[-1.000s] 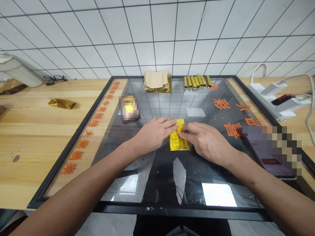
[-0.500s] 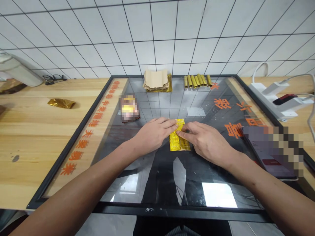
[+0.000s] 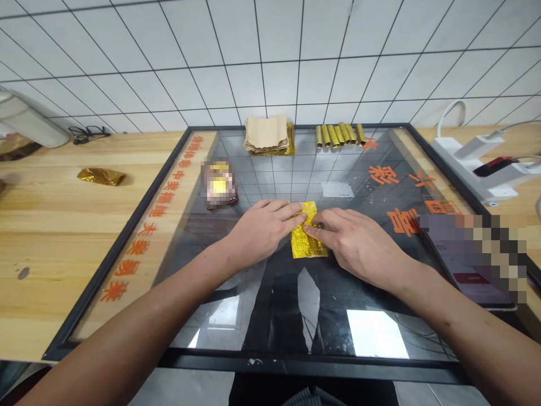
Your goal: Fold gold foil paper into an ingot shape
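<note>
A sheet of gold foil paper, creased and embossed, lies on the dark glass tabletop in front of me. My left hand rests on its left and upper part, fingers together and pressing the foil down. From the right, my right hand has thumb and fingertips bent together at the paper's middle and right edge. The two hands' fingertips almost meet over the foil, and they hide part of it.
Behind stand a stack of brown paper sheets and several gold paper rolls. A blurred small packet lies left, a phone right, near a white power strip. Gold foil wrap and glasses lie on the wood.
The dark line down the middle of the foil paper no longer shows, and its surface looks more creased. Both hands stay nearly in place; the view has shifted slightly.
</note>
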Available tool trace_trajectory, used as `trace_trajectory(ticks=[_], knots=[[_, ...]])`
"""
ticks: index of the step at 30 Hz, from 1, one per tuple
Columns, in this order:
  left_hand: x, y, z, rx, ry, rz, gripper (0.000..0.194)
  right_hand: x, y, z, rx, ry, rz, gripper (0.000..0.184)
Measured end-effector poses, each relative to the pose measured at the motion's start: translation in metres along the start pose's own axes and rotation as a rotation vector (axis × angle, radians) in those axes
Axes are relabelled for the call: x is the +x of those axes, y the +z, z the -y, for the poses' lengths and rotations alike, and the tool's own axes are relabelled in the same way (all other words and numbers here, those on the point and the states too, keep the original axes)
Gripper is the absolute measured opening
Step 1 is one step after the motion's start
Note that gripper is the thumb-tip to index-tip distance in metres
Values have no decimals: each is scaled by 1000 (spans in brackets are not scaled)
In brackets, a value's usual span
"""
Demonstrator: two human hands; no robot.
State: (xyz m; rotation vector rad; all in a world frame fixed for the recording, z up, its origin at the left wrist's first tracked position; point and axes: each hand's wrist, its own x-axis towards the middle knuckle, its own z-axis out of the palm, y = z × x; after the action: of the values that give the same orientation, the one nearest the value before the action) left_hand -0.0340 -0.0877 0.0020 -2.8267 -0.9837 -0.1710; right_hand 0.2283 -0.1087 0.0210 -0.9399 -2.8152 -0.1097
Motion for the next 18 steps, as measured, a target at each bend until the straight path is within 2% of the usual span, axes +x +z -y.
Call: trace_trajectory(ticks=[11, 18], knots=[[2, 3, 2, 15, -22, -43, 48, 0, 2, -2, 11, 2, 20, 45], [7, 4, 7, -224, 14, -48, 52, 0, 1, 1, -8, -7, 45, 42]])
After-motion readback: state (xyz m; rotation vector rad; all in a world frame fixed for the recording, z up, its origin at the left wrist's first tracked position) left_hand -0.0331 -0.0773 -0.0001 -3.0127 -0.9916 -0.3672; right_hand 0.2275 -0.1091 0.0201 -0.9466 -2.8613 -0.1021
